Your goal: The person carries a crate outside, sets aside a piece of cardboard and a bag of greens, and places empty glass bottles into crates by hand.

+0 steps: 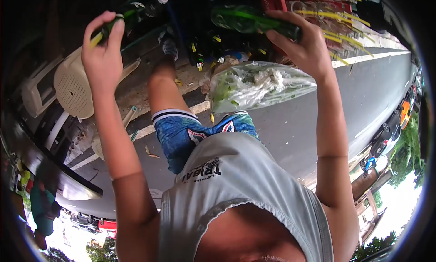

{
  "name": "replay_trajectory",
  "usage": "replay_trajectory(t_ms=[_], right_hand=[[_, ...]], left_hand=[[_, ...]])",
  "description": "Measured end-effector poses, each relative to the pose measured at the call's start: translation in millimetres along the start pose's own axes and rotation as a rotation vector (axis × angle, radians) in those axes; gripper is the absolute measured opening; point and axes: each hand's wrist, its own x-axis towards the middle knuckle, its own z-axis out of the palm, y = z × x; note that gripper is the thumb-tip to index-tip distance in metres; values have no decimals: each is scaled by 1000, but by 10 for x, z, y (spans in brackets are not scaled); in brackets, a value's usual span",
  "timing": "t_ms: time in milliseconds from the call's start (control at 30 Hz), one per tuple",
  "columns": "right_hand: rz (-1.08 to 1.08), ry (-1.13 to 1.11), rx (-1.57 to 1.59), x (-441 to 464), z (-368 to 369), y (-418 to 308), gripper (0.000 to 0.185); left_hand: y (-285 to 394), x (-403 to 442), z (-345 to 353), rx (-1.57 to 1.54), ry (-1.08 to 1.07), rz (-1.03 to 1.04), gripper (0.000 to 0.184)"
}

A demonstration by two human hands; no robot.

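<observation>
My left hand (pixel 103 64), at the upper left, is closed around a dark green glass bottle (pixel 131 16). A yellow piece (pixel 96 39) shows beside its near end. In my right hand (pixel 309 46), at the upper right, is another green glass bottle (pixel 240 19), lying almost sideways with its far end toward the middle. Below and between the hands sits a knotted clear plastic bag (pixel 263 86) with green contents. Several dark bottles with yellow bits (pixel 200 62) stand in shadow beyond it.
Red crates (pixel 273 0) and clear bottles with yellow sticks (pixel 340 17) are at the upper right. Beige plastic chairs (pixel 75 87) stand on the left by the curb. Asphalt road (pixel 359 80) runs along the right, with parked cars (pixel 386 139). Another person (pixel 43 207) is at the lower left.
</observation>
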Motion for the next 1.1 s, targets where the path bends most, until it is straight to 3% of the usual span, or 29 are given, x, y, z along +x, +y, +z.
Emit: replay_trajectory(t_ms=[33, 100, 200, 400, 500, 567, 733, 800, 833, 967, 1033, 1100], right_hand=[[1, 10, 2, -147, -63, -49, 43], [243, -147, -38, -364, -137, -95, 39], [289, -229, -76, -521, 122, 97, 39], [53, -127, -1, -878, 1261, 978, 45], [19, -36, -5, -932, 1419, 993, 37], [130, -75, -28, -966, 1390, 954, 27], [72, 51, 62, -960, 1161, 803, 30], [111, 52, 114, -1005, 928, 562, 31], [93, 43, 120, -1066, 898, 534, 31], [166, 72, 199, -1363, 656, 383, 29], [270, 13, 222, -1581, 470, 282, 24], [236, 68, 196, -1836, 474, 410, 22]], left_hand=[[190, -165, -20, -56, -7, 15, 24], [487, -478, 12, -100, -68, -18, 24], [639, -854, 297, -111, -190, 59, 26], [430, -1229, 1383, -72, -399, 271, 28], [196, -1329, 1851, -26, -400, 248, 25], [59, -1341, 2041, -5, -373, 212, 24], [-348, -1302, 2342, 72, -256, 149, 24], [-458, -1245, 2378, 27, -264, -49, 25], [-574, -1227, 2400, 57, -285, -79, 36], [-218, -1261, 2384, 175, -149, 1, 56], [-54, -1254, 2249, 156, -225, 39, 54], [18, -1138, 2052, 120, -256, 33, 46]])
